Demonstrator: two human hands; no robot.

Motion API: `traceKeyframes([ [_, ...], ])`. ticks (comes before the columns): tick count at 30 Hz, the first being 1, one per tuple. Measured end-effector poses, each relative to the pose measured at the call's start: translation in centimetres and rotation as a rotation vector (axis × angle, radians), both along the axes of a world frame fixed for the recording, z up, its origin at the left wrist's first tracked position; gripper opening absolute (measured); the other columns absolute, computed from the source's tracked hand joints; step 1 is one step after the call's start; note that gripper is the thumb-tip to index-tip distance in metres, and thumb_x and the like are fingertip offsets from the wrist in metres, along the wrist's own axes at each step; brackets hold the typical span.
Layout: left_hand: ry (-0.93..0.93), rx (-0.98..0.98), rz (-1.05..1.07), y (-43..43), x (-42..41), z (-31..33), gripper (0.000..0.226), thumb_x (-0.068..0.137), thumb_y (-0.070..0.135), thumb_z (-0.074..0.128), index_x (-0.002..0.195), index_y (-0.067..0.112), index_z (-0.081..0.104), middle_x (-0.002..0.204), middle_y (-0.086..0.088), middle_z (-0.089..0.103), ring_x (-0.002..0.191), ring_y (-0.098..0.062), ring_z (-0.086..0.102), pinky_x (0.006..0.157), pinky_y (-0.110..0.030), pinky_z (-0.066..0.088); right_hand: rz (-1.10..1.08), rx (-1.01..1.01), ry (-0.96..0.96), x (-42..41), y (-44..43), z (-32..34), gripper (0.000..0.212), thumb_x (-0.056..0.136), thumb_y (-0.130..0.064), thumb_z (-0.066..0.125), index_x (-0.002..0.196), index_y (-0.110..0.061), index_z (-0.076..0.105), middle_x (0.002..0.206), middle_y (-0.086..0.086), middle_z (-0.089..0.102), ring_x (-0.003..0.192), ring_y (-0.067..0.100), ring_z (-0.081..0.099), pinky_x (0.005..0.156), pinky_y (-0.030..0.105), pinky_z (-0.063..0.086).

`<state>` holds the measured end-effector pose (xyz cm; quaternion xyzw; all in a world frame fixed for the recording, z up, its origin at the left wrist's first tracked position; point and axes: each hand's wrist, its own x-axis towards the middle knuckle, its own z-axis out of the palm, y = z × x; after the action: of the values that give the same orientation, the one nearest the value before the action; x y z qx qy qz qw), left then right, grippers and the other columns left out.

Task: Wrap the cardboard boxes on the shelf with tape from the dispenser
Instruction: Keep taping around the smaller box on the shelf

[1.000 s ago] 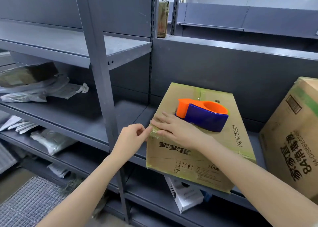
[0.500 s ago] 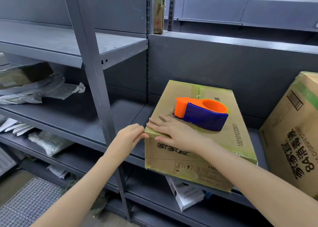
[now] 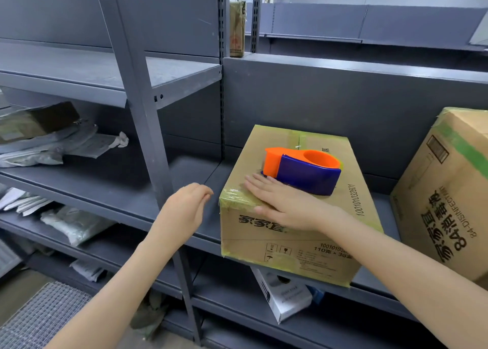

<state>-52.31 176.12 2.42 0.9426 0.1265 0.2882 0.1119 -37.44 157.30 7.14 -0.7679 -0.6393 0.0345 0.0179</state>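
Apparently a tape end is being smoothed down. The left hand [image 3: 184, 211] hovers just beside the front-left corner of the cardboard box [image 3: 264, 251] on the shelf [image 3: 105, 179], fingers loosely curled and holding nothing. The right hand [image 3: 285, 206] lies flat on the lid, fingers straight, pressing. Just behind them sits the tape dispenser [image 3: 303, 171], which the next strip probably calls for gripping. The second box [image 3: 449, 203] stands farther right.

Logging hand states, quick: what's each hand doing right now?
Left hand: open, loosely curled, holding nothing.
Right hand: open, pressing flat on the cardboard box.
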Motion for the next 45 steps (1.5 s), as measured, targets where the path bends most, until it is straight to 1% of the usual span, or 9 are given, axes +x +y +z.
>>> traceKeyframes([
  [3,-0.161,0.177,-0.069,-1.9,0.3,1.4,0.030,0.090,0.015,0.045,0.104,0.000,0.067,0.095,-0.009,0.069,0.088,-0.027,0.065,0.082,-0.033,0.049,-0.063,-0.025,0.037,0.7,-3.3,0.8,0.058,0.100,-0.040,0.032,0.150,-0.028,0.004,0.150,-0.021,-0.008,0.134,-0.010,-0.011,0.111,0.013,-0.001],
  [6,-0.110,0.239,-0.237,-4.6,2.6,1.7,0.043,0.091,0.032,0.041,0.108,0.004,0.068,0.100,-0.007,0.070,0.092,-0.024,0.065,0.085,-0.032,0.049,-0.085,-0.043,0.023,1.0,-5.5,0.6,0.060,0.099,-0.042,0.032,0.149,-0.030,0.002,0.149,-0.024,-0.012,0.135,-0.009,-0.009,0.112,0.016,0.007],
  [10,-0.047,0.294,-0.441,-7.6,6.1,0.3,0.046,0.086,0.038,0.043,0.109,0.009,0.070,0.113,-0.008,0.068,0.103,-0.023,0.065,0.078,-0.034,0.056,-0.100,-0.035,-0.040,1.4,-7.3,-0.2,0.061,0.100,-0.041,0.030,0.149,-0.024,-0.002,0.149,-0.017,-0.016,0.134,-0.008,-0.012,0.111,0.013,0.000],
  [12,-0.080,0.279,-0.453,-8.0,7.1,-0.4,0.046,0.083,0.038,0.046,0.105,0.008,0.072,0.109,-0.010,0.068,0.099,-0.024,0.067,0.070,-0.038,0.058,-0.107,-0.034,-0.069,1.5,-7.6,-0.7,0.061,0.100,-0.040,0.029,0.150,-0.020,-0.002,0.151,-0.013,-0.014,0.133,-0.007,-0.013,0.110,0.012,-0.006],
  [19,-0.251,0.331,-0.478,-7.8,7.7,-1.1,0.056,0.099,0.043,0.032,0.100,0.005,0.073,0.105,-0.013,0.069,0.095,-0.025,0.068,0.085,-0.041,0.052,-0.115,0.007,-0.125,1.8,-7.5,-1.5,0.062,0.100,-0.038,0.029,0.150,-0.017,0.000,0.157,-0.004,-0.004,0.144,0.006,-0.004,0.117,0.024,0.004],
  [25,-0.043,0.247,-0.400,-8.7,6.4,-0.7,0.057,0.096,0.049,0.030,0.116,0.009,0.066,0.120,-0.008,0.063,0.112,-0.024,0.060,0.097,-0.041,0.046,-0.124,-0.031,-0.042,1.9,-7.9,-0.8,0.063,0.100,-0.038,0.032,0.150,-0.018,-0.002,0.156,-0.008,-0.009,0.138,-0.003,-0.010,0.115,0.019,0.000],
  [29,-0.085,0.250,-0.455,-10.7,6.5,0.7,0.057,0.098,0.046,0.025,0.118,0.010,0.065,0.122,-0.006,0.063,0.116,-0.018,0.057,0.102,-0.037,0.039,-0.178,0.005,0.076,2.5,-11.5,0.9,0.057,0.101,-0.029,0.036,0.149,-0.023,0.008,0.149,-0.020,-0.007,0.138,-0.006,-0.005,0.114,0.015,0.002],
  [38,-0.165,0.321,-0.634,-18.5,11.7,1.1,0.045,0.089,0.038,0.041,0.107,0.011,0.071,0.112,-0.003,0.069,0.102,-0.017,0.066,0.084,-0.031,0.055,-0.439,0.090,0.204,4.5,-17.3,0.2,0.048,0.099,-0.005,0.032,0.146,-0.016,0.030,0.153,-0.006,0.025,0.140,0.006,0.022,0.112,0.013,0.012],
  [45,-0.262,0.340,-0.609,-19.3,12.4,-0.8,0.035,0.086,0.030,0.048,0.096,0.011,0.075,0.103,-0.003,0.072,0.096,-0.015,0.068,0.075,-0.028,0.058,-0.412,0.038,0.295,4.7,-18.2,-0.2,0.063,0.093,-0.002,0.040,0.149,-0.015,0.017,0.155,-0.009,0.013,0.142,0.001,0.011,0.113,0.013,0.005],
])
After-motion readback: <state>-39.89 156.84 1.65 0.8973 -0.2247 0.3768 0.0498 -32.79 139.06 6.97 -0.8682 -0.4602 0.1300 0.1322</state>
